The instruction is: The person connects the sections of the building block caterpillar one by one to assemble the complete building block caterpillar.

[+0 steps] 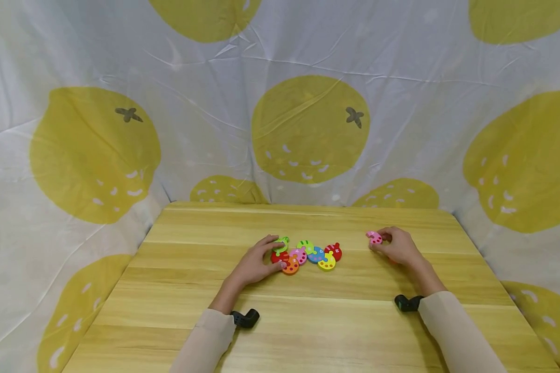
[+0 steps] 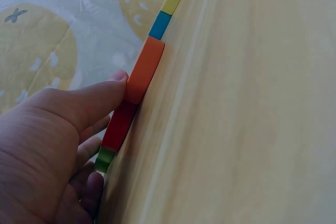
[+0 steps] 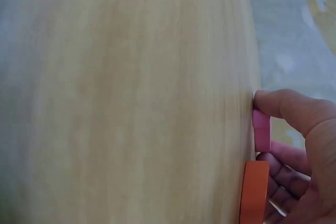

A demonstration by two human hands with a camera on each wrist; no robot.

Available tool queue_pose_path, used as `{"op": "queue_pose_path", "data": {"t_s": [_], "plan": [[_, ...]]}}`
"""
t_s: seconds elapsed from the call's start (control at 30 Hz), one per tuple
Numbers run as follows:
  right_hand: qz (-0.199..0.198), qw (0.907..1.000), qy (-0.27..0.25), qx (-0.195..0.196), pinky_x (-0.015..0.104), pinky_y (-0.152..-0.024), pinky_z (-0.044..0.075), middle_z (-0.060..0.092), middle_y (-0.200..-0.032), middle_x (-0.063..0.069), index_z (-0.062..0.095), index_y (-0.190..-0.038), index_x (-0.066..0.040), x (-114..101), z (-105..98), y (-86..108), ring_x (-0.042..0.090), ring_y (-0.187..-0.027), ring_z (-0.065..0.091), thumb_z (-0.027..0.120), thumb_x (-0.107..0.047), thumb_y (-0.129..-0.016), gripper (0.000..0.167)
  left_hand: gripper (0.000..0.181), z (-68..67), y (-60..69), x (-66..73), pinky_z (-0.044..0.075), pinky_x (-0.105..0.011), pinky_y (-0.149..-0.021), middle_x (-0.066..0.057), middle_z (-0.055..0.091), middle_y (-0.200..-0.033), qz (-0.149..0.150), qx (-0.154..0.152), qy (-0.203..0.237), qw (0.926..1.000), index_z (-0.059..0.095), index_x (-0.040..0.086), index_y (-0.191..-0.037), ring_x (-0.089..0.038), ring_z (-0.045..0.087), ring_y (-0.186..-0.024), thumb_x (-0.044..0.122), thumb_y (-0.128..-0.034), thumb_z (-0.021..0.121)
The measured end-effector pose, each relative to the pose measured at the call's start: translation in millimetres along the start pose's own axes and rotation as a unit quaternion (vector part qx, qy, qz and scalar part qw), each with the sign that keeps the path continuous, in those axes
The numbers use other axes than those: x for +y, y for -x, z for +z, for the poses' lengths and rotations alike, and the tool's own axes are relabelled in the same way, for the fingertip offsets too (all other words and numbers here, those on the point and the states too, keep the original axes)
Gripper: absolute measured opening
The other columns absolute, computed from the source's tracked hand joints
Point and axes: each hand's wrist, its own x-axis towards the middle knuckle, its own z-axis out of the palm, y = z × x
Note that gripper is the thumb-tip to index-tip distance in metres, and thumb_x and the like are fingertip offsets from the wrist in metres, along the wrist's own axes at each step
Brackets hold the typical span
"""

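A chain of interlocked round wooden puzzle pieces, numbered and spotted or striped, lies mid-table in the head view. My left hand [image 1: 255, 263] holds its left end. The thumb touches the orange piece [image 2: 145, 72], and the fingers reach around past the red piece [image 2: 119, 126] to the green piece [image 2: 104, 159]. To the right run a pink [image 1: 298, 256], a light green, a blue [image 1: 315, 254], a yellow [image 1: 327, 262] and a red piece [image 1: 333, 252]. Apart from the chain, my right hand [image 1: 398, 246] pinches a loose pink puzzle piece [image 3: 261, 131] between thumb and fingers.
Another orange piece [image 3: 254, 192] lies beside the right hand, mostly hidden from the head view. The wooden table [image 1: 317, 331] ends at a lemon-print cloth [image 1: 308, 52] behind and on both sides. A black camera sits at each wrist.
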Motion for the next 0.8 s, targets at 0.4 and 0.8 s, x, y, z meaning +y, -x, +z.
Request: {"op": "queue_pose_path", "data": {"t_s": [0.4,0.8], "plan": [[0.012,0.9995,-0.028,0.007,0.048,-0.095,0.052,0.071,-0.121,0.022,0.067,-0.129,0.002,-7,-2,8.3,0.036,-0.112,0.065,0.081,-0.035,-0.089,0.056,0.059,0.4,1.5,0.4,0.029,-0.057,-0.125,0.0,0.042,-0.163,-0.003,0.0,0.004,1.0,0.061,0.02,-0.145,-0.029,0.026,-0.158,0.037,-0.0912,0.078],[-0.017,0.9965,-0.082,0.011,0.052,-0.098,0.053,0.072,-0.12,0.015,0.07,-0.126,-0.004,-35,10,21.5,0.037,-0.115,0.065,0.085,-0.031,-0.086,0.051,0.059,-0.2,-0.6,0.0,0.027,-0.057,-0.125,0.001,0.04,-0.164,-0.008,-0.003,0.004,1.0,0.061,0.022,-0.145,-0.027,0.024,-0.159,0.039,-0.0911,0.078]]}}
